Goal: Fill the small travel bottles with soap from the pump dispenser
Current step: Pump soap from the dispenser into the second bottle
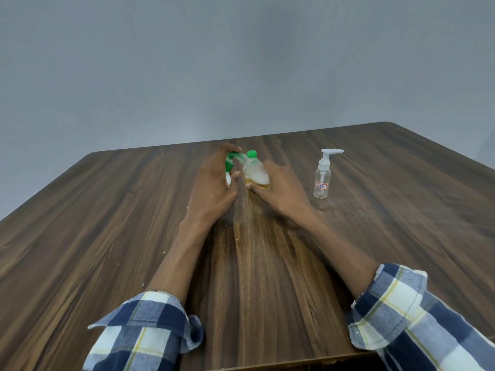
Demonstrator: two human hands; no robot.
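Green-capped soap bottle (256, 172) between both hands

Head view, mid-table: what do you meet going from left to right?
Left hand gripping a green-and-white pump dispenser → green-capped bottle with yellowish liquid, tilted → right hand holding that bottle → clear pump bottle with white pump, standing upright and apart on the wooden table.
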